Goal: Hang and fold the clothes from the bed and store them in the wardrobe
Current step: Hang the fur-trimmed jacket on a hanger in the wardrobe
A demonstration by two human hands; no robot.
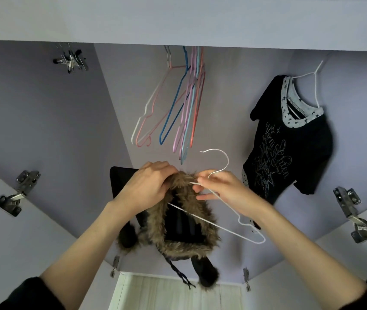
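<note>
Head view: both hands grip fur-trimmed garment and white hanger; black shirt script unreadable.

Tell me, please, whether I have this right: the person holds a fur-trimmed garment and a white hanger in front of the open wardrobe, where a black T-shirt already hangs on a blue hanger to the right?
Not quite: the head view shows the black T-shirt hanging on a white hanger, not a blue one. The rest holds: the left hand grips the fur-trimmed garment and the right hand holds another white hanger before the open wardrobe.
</note>
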